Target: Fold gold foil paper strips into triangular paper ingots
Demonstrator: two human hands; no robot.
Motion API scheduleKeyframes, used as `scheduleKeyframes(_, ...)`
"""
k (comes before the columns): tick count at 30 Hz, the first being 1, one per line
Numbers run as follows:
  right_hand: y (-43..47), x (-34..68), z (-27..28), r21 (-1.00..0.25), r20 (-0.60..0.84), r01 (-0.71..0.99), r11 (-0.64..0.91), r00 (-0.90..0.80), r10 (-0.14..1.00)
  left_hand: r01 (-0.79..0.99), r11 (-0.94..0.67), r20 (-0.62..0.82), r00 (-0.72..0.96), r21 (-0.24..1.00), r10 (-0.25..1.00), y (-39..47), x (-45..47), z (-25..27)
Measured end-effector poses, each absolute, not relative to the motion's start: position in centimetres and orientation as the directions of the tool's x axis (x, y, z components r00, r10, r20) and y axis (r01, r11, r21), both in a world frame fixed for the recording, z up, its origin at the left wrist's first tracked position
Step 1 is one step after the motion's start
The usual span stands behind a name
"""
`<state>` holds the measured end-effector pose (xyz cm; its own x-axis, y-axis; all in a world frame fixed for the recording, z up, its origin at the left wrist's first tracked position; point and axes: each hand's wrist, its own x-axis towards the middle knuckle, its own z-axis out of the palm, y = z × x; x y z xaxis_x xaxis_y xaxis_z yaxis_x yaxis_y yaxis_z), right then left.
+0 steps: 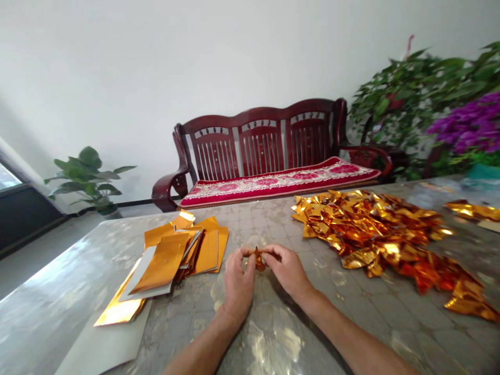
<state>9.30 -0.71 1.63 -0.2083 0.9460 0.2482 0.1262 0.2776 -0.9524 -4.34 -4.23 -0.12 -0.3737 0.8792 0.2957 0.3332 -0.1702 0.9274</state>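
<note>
Over the middle of the table, my left hand (239,278) and my right hand (289,271) meet at a small piece of folded gold foil paper (258,259). Thumb and fingers of each hand pinch it from either side, and they hide part of its shape. To the left lies a loose stack of flat gold foil paper sheets (162,265), some showing pale backs. A wide heap of folded gold foil pieces (375,229) spreads on the right, with a few redder ones near its front.
A patterned cover lies on the table (203,333). Under the stack is a pale sheet (105,338). Clear plastic (433,192) sits at the far right. Behind the table stand a dark red wooden bench (260,140), a potted plant (89,177) and purple flowers (469,125).
</note>
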Motion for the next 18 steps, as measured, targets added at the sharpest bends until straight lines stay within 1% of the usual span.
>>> scheduleKeyframes(3,-0.60,9.31,1.39,-0.950,0.254,0.132,0.282,-0.198,0.947,0.404,-0.222,0.370,-0.338,0.888,0.866,-4.13,-4.39,-0.38)
scheduleKeyframes(11,-0.70,9.06,1.10,-0.955,0.253,0.115,0.272,-0.155,0.955,0.376,-0.208,0.342,-0.337,0.903,0.877,-4.35,-4.13,-0.07)
scheduleKeyframes(14,-0.80,9.11,0.98,-0.937,0.269,0.194,0.291,-0.134,0.954,0.351,-0.214,0.336,-0.337,0.912,0.880,-4.44,-4.11,0.07)
scheduleKeyframes(18,-1.12,9.28,1.09,-0.844,0.374,0.367,0.392,-0.122,0.919,0.363,-0.233,0.355,-0.318,0.902,0.879,-4.53,-4.10,0.17)
